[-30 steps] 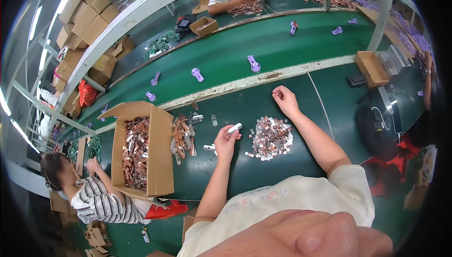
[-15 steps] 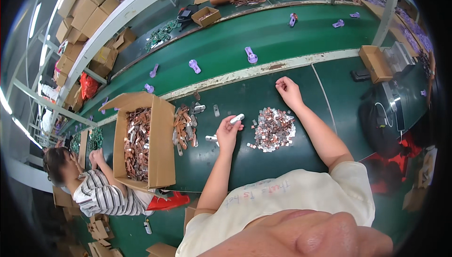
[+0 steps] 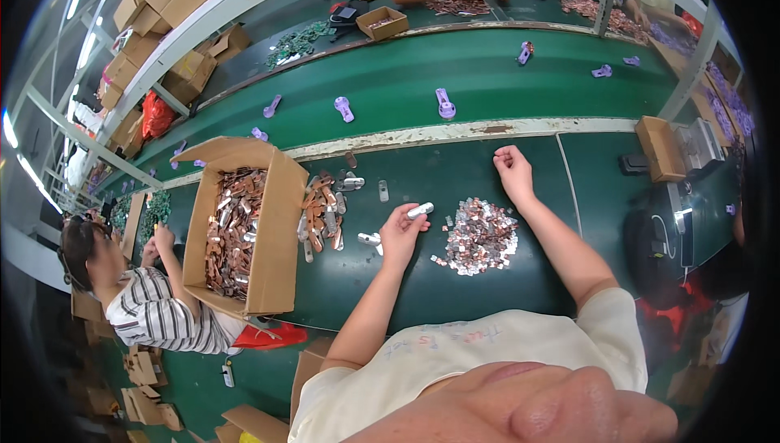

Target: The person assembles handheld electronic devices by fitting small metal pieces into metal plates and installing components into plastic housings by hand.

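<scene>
My left hand (image 3: 399,236) grips a small oblong silver-white metal piece (image 3: 421,211) between thumb and fingers. Just right of it lies a heap of small square silver and copper-coloured metal pieces (image 3: 481,236). Beyond the heap's far right edge, my right hand (image 3: 513,173) hovers with its fingers curled together; whatever is in them is too small to make out. Left of my left hand rest a few oblong metal pieces (image 3: 370,239), and one more lies farther off. A looser pile of oblong copper and silver pieces (image 3: 323,211) sits beside the cardboard box (image 3: 276,240).
The box is full of similar oblong pieces. Past the pale ledge (image 3: 479,128), a green conveyor belt (image 3: 390,77) carries several purple parts (image 3: 444,103). A small open carton (image 3: 660,149) stands at the right. Co-workers sit across the belt and at the left.
The whole view has shifted a little, so things appear lower and some farther right. My left hand still holds the oblong piece, now tilted slightly differently. The right hand stays curled.
</scene>
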### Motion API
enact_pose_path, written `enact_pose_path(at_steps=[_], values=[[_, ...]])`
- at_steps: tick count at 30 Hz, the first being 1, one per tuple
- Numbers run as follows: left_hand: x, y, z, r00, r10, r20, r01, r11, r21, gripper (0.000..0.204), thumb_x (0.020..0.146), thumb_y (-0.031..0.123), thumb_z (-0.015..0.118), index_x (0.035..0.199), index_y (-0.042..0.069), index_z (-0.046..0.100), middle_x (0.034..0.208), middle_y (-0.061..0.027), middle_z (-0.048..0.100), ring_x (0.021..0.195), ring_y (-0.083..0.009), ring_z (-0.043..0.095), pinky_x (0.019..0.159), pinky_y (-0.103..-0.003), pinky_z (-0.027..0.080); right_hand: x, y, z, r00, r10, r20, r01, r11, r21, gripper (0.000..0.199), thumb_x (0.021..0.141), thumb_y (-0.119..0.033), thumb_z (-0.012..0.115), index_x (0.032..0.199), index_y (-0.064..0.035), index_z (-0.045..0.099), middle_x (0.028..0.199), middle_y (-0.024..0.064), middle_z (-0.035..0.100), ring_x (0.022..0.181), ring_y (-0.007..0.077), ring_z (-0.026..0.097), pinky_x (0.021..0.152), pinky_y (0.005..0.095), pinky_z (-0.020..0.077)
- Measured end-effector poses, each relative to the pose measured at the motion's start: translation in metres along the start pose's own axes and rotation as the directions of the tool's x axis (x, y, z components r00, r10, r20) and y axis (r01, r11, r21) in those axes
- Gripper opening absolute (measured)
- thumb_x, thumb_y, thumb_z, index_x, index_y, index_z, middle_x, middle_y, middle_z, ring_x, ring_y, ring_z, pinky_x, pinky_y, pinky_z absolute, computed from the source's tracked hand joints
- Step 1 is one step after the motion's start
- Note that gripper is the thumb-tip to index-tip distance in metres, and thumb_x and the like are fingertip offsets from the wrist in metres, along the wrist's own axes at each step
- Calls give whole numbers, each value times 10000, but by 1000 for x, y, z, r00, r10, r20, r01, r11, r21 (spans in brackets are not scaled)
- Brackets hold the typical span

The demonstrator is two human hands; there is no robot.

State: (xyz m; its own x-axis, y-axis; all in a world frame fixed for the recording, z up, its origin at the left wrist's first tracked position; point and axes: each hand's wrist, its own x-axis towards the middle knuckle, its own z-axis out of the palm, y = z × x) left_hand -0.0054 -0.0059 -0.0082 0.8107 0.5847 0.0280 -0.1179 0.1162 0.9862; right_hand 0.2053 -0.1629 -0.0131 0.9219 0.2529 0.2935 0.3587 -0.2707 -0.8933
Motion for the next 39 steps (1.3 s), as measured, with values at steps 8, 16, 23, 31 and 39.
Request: enact_pose_path(at_steps=[8,16,23,31,39], values=[[5,3,8,999,-46,4,45,999,15,246,805,-21,583,1040,-46,514,854,-104,615,708,-128,614,642,-218,509,191,28,2,995,-27,100,90,705,-704,417,770,-363,595,1145,-212,493,1103,216,462,1044,418,428,879,483,373],[8,6,5,999,-32,-8,33,995,91,249,804,-12,589,1044,-32,526,835,-86,627,717,-115,619,638,-215,509,299,78,33,993,114,-35,-94,563,-821,508,825,-489,474,1180,-129,519,1351,209,301,1210,402,329,936,532,308],[-4,4,4,1000,-29,-8,29,994,105,257,791,-29,593,1039,-26,529,816,-79,625,691,-106,610,624,-218,505,232,64,-48,934,-298,-196,191,883,-429,218,772,-129,637,851,-19,466,806,170,576,735,323,581,655,380,465],[1,10,3,999,-8,-52,9,1000,10,232,801,-48,564,1023,-66,499,792,-118,608,663,-145,595,620,-241,488,93,-63,-139,547,113,830,222,936,-274,171,697,21,635,836,-16,542,723,11,557,663,83,517,590,238,424],[-32,71,16,999,-41,-3,41,999,-17,268,793,-55,579,1049,-80,503,893,-142,609,733,-169,620,666,-243,519,-23,-33,-137,914,-51,403,297,762,-576,526,775,-319,633,1199,-55,468,962,150,533,842,280,540,750,344,440]])
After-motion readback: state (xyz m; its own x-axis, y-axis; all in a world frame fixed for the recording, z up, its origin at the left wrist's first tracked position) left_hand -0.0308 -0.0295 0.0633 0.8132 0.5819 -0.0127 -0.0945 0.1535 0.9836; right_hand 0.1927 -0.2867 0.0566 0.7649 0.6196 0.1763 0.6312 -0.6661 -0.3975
